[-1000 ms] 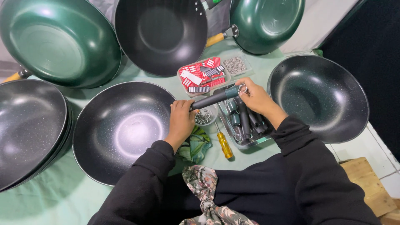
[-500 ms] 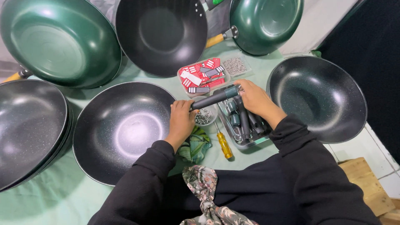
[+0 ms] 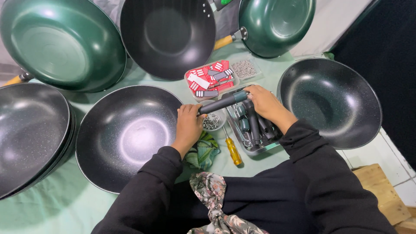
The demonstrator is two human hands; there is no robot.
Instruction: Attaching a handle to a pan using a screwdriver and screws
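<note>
A dark pan handle (image 3: 223,103) with a teal collar is held level between both hands above the table. My left hand (image 3: 189,125) grips its near end, right beside the rim of a black wok (image 3: 125,134). My right hand (image 3: 264,103) holds the collar end over a metal tray (image 3: 247,145) that contains several more handles. A small bowl of screws (image 3: 212,122) sits just under the handle. A yellow-handled screwdriver (image 3: 232,148) lies beside the tray, next to a crumpled green cloth (image 3: 203,151).
Black woks sit at the right (image 3: 331,102), left (image 3: 30,134) and back (image 3: 167,37); green woks rest upside down at the back left (image 3: 60,43) and back right (image 3: 275,24). A clear box (image 3: 210,80) holds red and white labels. A wooden block (image 3: 383,195) lies at the lower right.
Both hands and the handle have stayed almost where they were; only slight shifts show.
</note>
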